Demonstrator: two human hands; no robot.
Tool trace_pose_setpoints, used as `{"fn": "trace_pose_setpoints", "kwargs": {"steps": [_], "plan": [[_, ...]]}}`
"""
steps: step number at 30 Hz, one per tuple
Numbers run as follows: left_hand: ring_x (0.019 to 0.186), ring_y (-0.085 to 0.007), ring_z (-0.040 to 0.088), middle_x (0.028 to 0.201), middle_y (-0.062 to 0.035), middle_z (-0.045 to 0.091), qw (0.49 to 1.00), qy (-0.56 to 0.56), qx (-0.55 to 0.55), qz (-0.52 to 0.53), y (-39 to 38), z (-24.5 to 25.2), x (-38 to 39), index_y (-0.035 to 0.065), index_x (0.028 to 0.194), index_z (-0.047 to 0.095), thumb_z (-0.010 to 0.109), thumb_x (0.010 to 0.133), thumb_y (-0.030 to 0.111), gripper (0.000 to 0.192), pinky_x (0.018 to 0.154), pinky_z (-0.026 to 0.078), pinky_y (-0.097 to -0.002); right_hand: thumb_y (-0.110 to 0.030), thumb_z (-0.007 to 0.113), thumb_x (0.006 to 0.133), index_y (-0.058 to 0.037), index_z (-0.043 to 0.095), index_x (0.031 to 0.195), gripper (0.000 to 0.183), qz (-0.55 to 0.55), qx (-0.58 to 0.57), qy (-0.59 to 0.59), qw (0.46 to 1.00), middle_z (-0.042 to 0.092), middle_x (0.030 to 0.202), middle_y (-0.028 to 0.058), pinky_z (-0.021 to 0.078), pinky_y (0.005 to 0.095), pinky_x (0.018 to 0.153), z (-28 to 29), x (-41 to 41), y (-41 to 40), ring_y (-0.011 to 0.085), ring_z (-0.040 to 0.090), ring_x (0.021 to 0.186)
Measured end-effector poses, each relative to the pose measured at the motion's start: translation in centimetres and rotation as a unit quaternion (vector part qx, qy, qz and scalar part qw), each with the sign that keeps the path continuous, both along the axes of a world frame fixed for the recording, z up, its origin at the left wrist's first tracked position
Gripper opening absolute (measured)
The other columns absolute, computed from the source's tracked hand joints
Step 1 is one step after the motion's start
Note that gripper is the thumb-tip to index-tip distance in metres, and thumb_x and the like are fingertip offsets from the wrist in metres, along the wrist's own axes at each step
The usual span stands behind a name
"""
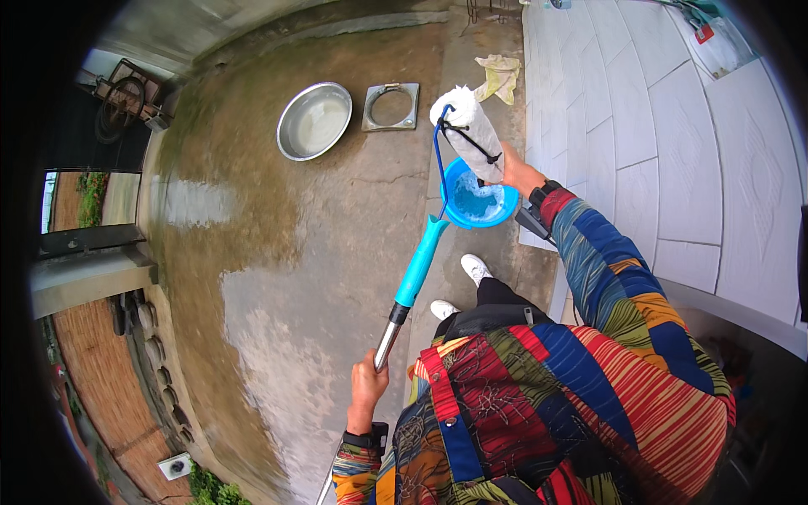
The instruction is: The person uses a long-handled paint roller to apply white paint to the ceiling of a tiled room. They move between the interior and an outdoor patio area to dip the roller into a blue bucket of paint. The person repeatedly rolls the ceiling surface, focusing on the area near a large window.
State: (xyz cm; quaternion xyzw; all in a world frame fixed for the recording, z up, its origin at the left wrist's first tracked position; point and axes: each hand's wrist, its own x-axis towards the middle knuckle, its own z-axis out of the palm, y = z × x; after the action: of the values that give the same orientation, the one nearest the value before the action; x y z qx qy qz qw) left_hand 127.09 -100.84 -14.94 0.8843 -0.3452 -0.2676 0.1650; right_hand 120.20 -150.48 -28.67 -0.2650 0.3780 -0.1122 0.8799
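My left hand (368,384) is wrapped around the metal extension pole (386,344) of a paint roller. Above it, the pole runs into a turquoise plastic handle (418,265) and a bent blue wire frame (440,167). A white fluffy roller sleeve (468,129) sits on the frame, with a black cord tied about it. My right hand (519,173) grasps the sleeve's lower end, its fingers partly hidden behind it. Just beneath that end stands a blue plastic bucket (476,199) holding sudsy water, partly covered by the sleeve and hand.
A round metal basin (314,121) rests on the wet concrete floor (353,221), beside a square metal stove frame (390,107). A pale cloth (500,77) lies near the white tiled wall (622,145) at right. A wheeled cart (123,104) stands at the far left.
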Motion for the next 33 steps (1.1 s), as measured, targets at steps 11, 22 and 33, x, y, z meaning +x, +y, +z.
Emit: {"fn": "trace_pose_setpoints", "kwargs": {"steps": [11,22,33], "plan": [[0.064,-0.0425,0.053,0.062,-0.0241,0.053,1.0,-0.018,-0.012,0.018,-0.5,-0.6,-0.2,0.0023,0.078,0.051,0.058,0.072,0.008,0.011,0.053,0.042,-0.0468,-0.036,0.047,0.078,-0.0159,0.057,0.08,0.023,-0.045,0.088,-0.074,0.992,0.057,0.071,0.0058,0.0419,0.0405,0.045,1.9,1.0,1.3,0.0238,0.055,0.061],[0.066,-0.0428,0.054,0.065,-0.0242,0.055,0.999,-0.039,0.03,0.02,-1.3,-0.5,-0.4,0.0022,0.078,0.05,0.057,0.071,0.008,0.012,0.056,0.043,-0.048,-0.041,0.048,0.077,-0.0181,0.057,0.083,0.025,-0.195,0.062,-0.009,0.979,0.06,0.073,0.003,0.0406,0.035,0.044,1.1,2.7,2.4,0.0221,0.057,0.062],[0.067,-0.0433,0.053,0.063,-0.0249,0.053,0.998,-0.043,-0.011,0.051,-0.9,-1.0,-1.0,0.0027,0.077,0.051,0.056,0.073,0.01,0.009,0.055,0.043,-0.0475,-0.035,0.036,0.08,-0.0043,0.054,0.076,0.035,-0.253,-0.097,0.109,0.956,0.055,0.057,0.0105,0.027,0.0293,0.027,0.3,3.1,3.6,0.0212,0.05,0.038]]}}
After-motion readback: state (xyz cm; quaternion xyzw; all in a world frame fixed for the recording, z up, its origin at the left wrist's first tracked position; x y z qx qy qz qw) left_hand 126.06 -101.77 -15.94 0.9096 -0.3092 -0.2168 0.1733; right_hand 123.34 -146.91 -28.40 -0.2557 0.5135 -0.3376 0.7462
